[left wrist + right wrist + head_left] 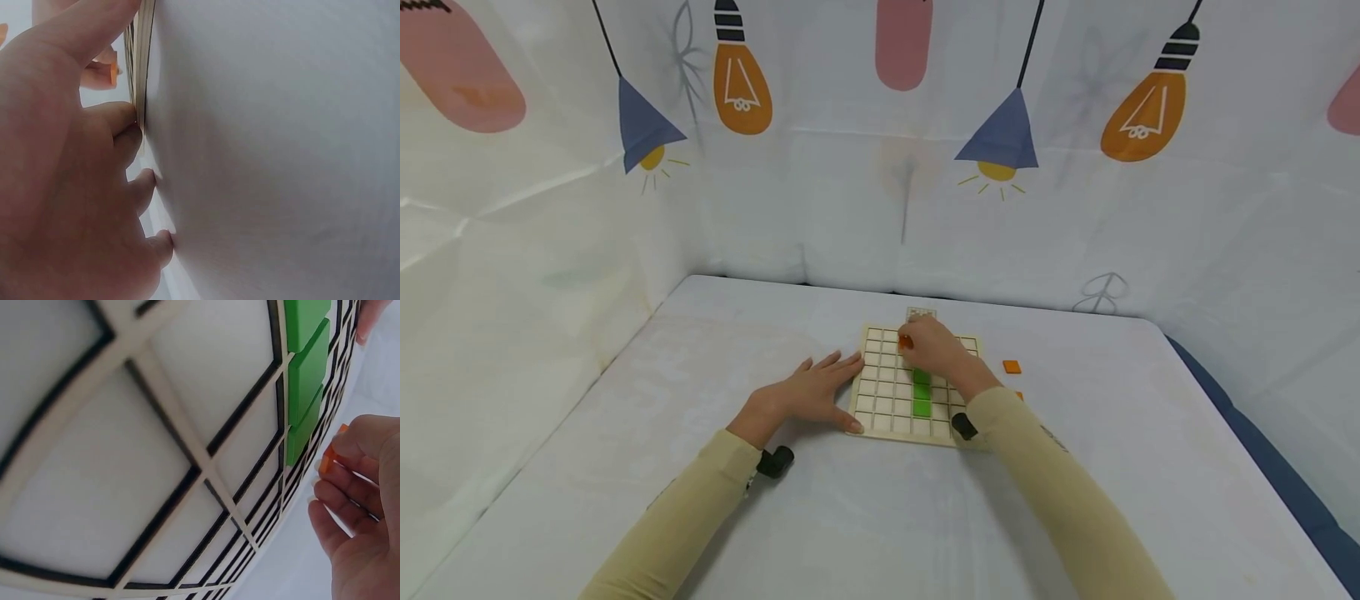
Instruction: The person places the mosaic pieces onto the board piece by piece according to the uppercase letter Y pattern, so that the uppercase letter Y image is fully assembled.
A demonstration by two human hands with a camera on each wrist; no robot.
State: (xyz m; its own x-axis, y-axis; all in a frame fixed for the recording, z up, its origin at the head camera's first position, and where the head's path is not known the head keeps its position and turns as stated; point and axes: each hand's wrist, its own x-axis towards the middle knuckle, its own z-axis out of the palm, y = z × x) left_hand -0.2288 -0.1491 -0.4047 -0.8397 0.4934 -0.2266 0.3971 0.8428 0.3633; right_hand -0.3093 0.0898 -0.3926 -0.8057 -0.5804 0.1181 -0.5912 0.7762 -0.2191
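A pale wooden grid board (882, 388) lies on the table, with a column of green square tiles (922, 392) set in its cells. My right hand (934, 346) is over the far part of the board and pinches an orange square tile (906, 342) between thumb and fingers. The same orange tile (327, 460) shows between the fingertips in the right wrist view, past the green tiles. My left hand (808, 392) lies spread along the board's left side. Its thumb and index finger touch the board's edge (145, 69); the other fingertips rest on the table.
One loose orange tile (1012, 367) lies right of the board. Another orange tile (1019, 396) is partly hidden by the right sleeve. Beyond the board's far edge is a small gridded card (921, 312). A white patterned curtain (842, 208) stands behind the table (775, 325).
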